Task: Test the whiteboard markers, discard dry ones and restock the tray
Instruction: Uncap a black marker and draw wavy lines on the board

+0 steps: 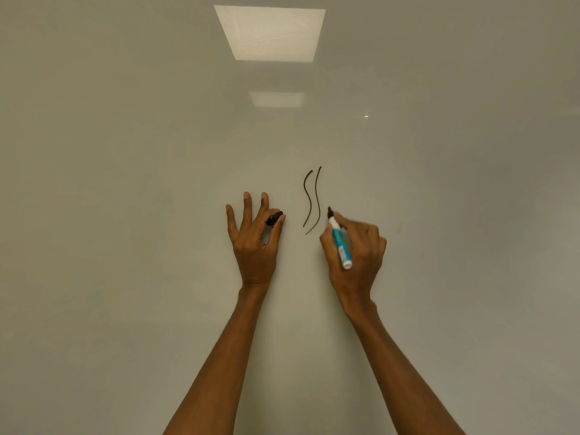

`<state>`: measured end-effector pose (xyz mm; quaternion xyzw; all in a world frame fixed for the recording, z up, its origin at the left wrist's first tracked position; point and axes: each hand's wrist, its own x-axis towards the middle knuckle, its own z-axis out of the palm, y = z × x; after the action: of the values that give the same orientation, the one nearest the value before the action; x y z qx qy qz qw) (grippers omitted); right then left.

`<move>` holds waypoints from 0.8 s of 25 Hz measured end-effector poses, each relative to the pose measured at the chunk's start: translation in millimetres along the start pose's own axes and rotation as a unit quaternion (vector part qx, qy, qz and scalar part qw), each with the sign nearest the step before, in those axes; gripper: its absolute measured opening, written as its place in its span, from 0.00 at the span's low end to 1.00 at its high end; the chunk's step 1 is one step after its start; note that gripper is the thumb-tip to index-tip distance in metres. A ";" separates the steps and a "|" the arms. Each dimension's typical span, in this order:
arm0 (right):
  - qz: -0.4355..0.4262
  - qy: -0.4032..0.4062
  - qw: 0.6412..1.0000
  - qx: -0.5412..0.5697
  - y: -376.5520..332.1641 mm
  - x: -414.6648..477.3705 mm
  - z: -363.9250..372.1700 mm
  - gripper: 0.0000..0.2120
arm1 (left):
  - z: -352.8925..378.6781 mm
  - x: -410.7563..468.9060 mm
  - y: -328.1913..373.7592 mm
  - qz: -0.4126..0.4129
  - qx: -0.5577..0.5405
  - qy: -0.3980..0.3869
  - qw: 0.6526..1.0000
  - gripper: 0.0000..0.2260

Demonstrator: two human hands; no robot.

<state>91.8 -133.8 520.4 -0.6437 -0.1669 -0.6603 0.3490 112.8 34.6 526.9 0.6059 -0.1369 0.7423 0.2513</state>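
A whiteboard (125, 183) fills the whole view. Two dark wavy lines (312, 200) are drawn on it near the middle. My right hand (357, 249) grips an uncapped marker (340, 244) with a blue and white barrel, its black tip pointing up at the board just right of the lines. My left hand (254, 237) is raised to the left of the lines and pinches the black marker cap (274, 218) between thumb and index finger, with the other fingers spread straight.
Two ceiling light panels are reflected in the board, a bright one (270, 32) at the top and a fainter one (276, 98) below it. No tray or other markers are in view.
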 end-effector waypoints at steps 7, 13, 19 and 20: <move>0.088 0.052 0.991 0.083 -14.0 50.9 -9.6 0.14 | -1.6 2.3 4.5 0.018 -0.006 0.003 1.000 0.16; -0.004 0.013 1.000 0.027 3.9 57.8 -2.4 0.14 | -1.4 0.7 3.1 0.014 -0.002 -0.001 1.000 0.16; 0.057 -0.020 0.998 0.035 13.4 -28.7 -22.1 0.13 | -2.3 0.4 4.3 0.006 -0.002 -0.005 1.000 0.16; 0.115 -0.035 0.987 0.106 8.9 -32.5 -26.5 0.12 | -2.4 0.3 4.1 0.000 -0.005 -0.009 1.000 0.15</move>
<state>76.0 -149.9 483.9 -0.6406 -0.1734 -0.5714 0.4827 108.5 32.5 527.1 0.6109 -0.1434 0.7363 0.2531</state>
